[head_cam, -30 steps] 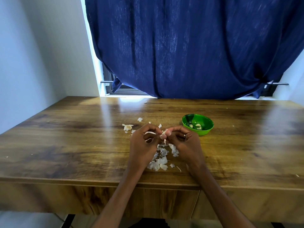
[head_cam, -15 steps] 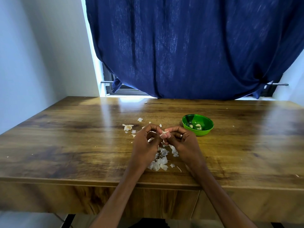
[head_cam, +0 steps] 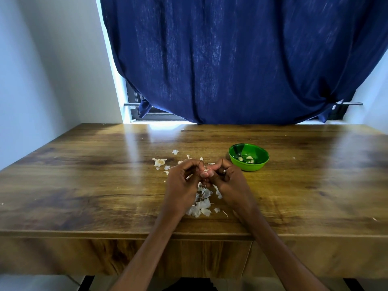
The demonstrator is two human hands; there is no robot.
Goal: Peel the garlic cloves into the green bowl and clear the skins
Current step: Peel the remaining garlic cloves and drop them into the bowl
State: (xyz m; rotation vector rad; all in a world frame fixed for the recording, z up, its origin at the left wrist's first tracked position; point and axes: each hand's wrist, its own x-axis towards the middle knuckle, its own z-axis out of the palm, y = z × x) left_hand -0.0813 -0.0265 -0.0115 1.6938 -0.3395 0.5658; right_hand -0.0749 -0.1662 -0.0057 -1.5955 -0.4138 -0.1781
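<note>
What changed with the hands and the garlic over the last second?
Very little. The left hand and right hand closed tighter together, fingers still working a garlic clove pinched between them; the pale strip seen at the left fingertips is now mostly hidden. The green bowl, the peeled cloves inside it, and the skins on the table stayed put.

We work at a wooden table (head_cam: 84, 185) with a glossy top. On it stands a green bowl (head_cam: 248, 157), right of centre. Garlic skins (head_cam: 200, 203) lie heaped near the front edge, with more scraps (head_cam: 160, 162) scattered to the left of the bowl, well apart from it.
</note>
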